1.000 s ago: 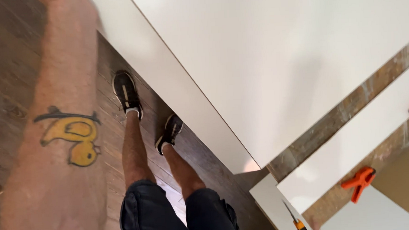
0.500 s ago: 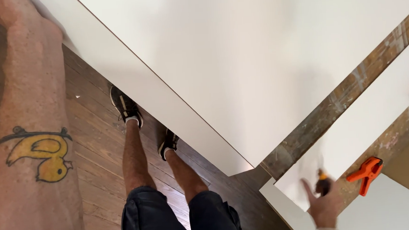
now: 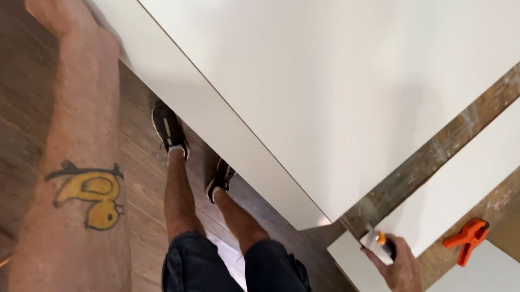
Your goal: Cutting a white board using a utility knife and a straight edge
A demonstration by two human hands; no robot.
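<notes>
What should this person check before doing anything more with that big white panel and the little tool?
1. Left hand on the big white panel: ok, it rests at the panel's edge, though the grip itself is cut off from view.
2. Right hand gripping the small orange-and-black tool: ok.
3. Tool tip placed at the corner of the narrow white board: cannot tell.
4. Orange clamp sitting on the worn bench: ok; whether it clamps anything, cannot tell.
5. Feet out from under the panel's edge: not ok, they stand right beside it.

Bright, even daylight — soft shadows, slight motion blur, tilted view
</notes>
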